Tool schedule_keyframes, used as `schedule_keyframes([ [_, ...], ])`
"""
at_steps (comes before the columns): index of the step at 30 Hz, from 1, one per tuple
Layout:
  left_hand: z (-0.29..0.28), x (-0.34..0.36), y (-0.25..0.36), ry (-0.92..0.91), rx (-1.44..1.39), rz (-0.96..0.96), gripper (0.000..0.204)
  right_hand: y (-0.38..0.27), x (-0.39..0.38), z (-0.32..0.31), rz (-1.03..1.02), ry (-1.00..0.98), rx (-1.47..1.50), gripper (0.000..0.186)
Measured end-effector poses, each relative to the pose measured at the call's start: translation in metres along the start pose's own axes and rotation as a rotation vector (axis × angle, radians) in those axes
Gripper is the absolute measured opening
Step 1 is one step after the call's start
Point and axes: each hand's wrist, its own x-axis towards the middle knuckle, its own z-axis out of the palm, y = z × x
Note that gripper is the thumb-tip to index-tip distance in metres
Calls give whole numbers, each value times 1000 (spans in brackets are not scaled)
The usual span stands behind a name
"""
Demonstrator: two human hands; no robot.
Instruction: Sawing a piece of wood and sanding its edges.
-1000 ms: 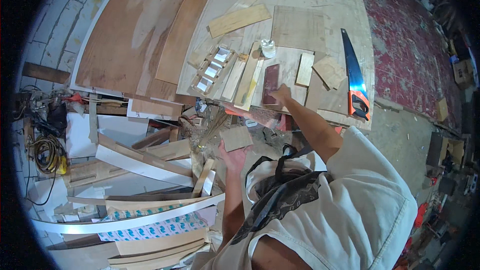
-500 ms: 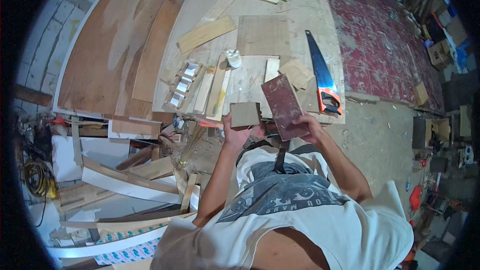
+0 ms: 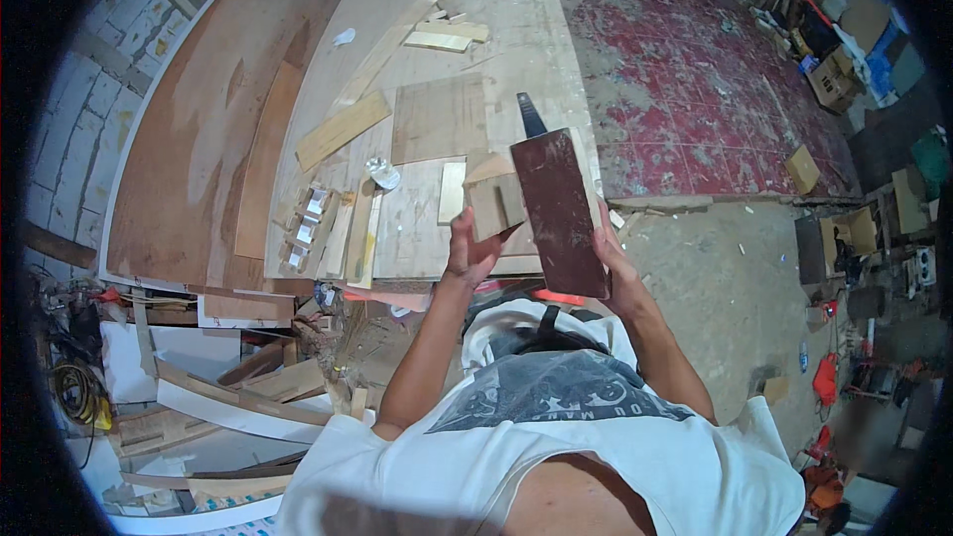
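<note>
My left hand (image 3: 474, 256) grips a small wooden block (image 3: 489, 206) from below, with the thumb along its left side. The block has a pale face and a dark slot or line on it. In my right hand (image 3: 619, 276) is a sanding block (image 3: 560, 210), a long rectangular piece with a dark red-brown face and a pale wooden edge. My fingers hold it by its lower right edge. The two pieces are held side by side, close together, above the near edge of the workbench (image 3: 417, 256). A handsaw (image 3: 531, 117) lies behind the sanding block, which hides most of it.
Wood strips (image 3: 359, 238), a slotted wooden frame (image 3: 306, 230) and a crumpled silvery-white object (image 3: 381, 174) lie on the bench's left. Farther back are a square board (image 3: 439, 117) and small offcuts (image 3: 442, 38). Large brown panels (image 3: 199, 159) lean left; curved offcuts (image 3: 238, 407) pile below.
My view has shifted, so the bench appears farther left. The wooden block is turned to show another side. The sanding block has come nearer upright and now covers most of the saw.
</note>
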Motion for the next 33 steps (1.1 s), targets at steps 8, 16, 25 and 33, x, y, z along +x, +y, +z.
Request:
schedule_keyframes([
  [8,67,28,-43,-61,430,192,96,-50,-8,-38,-419,-13,-833,58],
  [16,126,57,-75,-177,643,208,114,-64,-9,-105,-364,326,-936,56],
  [25,137,86,-113,-308,593,111,107,-67,-63,-87,-591,428,-1053,59],
  [33,166,78,-134,-391,481,-91,89,-74,-77,-97,-550,599,-1018,60],
])
